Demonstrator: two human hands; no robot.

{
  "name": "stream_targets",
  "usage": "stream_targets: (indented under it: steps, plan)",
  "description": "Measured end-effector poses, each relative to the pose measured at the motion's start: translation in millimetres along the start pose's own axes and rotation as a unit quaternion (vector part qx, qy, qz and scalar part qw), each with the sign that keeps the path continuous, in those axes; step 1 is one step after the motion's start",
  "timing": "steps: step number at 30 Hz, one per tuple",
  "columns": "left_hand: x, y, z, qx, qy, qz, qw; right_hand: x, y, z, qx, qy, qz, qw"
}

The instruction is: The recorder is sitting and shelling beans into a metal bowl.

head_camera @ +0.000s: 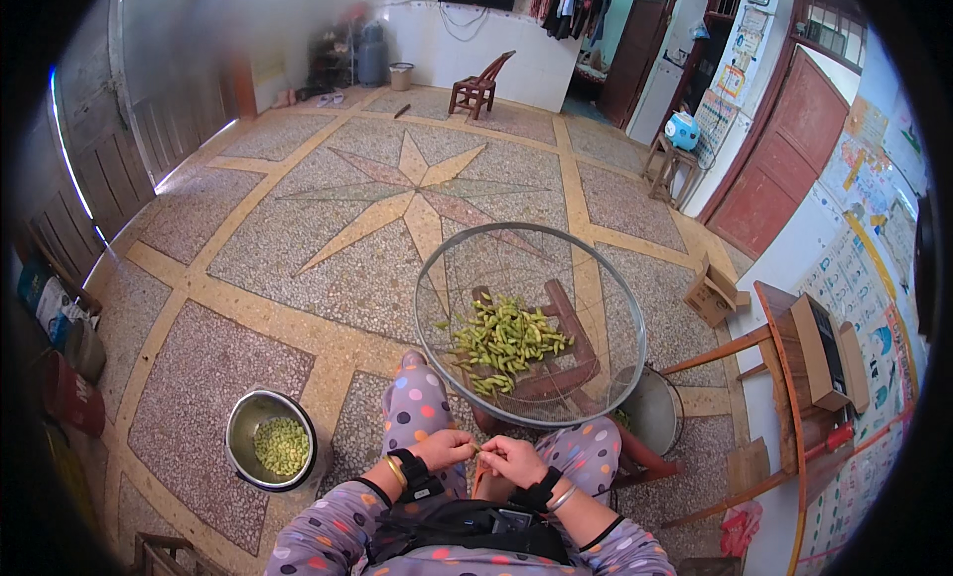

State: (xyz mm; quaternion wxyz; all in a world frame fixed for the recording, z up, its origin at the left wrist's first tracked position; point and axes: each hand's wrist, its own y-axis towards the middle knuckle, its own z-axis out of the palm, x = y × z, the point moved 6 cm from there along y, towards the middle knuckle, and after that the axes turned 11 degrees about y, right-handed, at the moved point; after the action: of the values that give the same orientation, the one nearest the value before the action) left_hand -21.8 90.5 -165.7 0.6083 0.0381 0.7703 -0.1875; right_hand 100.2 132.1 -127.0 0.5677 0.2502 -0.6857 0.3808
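My left hand [444, 450] and my right hand [512, 459] meet above my lap, pinching a small green bean pod [476, 449] between their fingertips. In front of my knees, a round mesh sieve [642, 330] with a metal rim rests over a wooden chair [577, 315]. A heap of green bean pods [510, 338] lies on its mesh. To the left on the floor stands a metal pot [242, 419] holding shelled green beans [281, 446]. A metal bucket [659, 412] with some green pods inside is partly hidden under the sieve's right edge.
At the right are a wooden table [778, 315] with an opened box on it, a small cardboard box [711, 293] on the floor and a red bag [741, 527]. A wooden chair [476, 88] stands near the far wall. Bags and a red container [73, 393] are at the left.
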Motion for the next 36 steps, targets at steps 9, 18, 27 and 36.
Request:
stream_targets:
  steps: [9, 18, 27, 36]
  plan:
    - [1.1, 0.3, 1.4, 0.013, 0.008, 0.026, 1.000, -15.5, 2.4, -4.8, -0.010, -0.012, 0.017, 1.000]
    - [-13.1, -3.3, -1.1, 0.004, 0.045, 0.043, 0.998, -13.5, 2.9, -0.4, 0.000, -0.002, 0.037, 0.999]
    - [-5.0, 1.3, -0.2, -0.009, 0.115, 0.062, 0.991, -12.4, 2.2, 4.0, 0.020, 0.055, 0.098, 0.994]
    - [-6.2, 1.2, -1.5, -0.014, 0.121, 0.063, 0.991, -12.3, 3.8, 3.9, 0.023, 0.052, 0.096, 0.994]
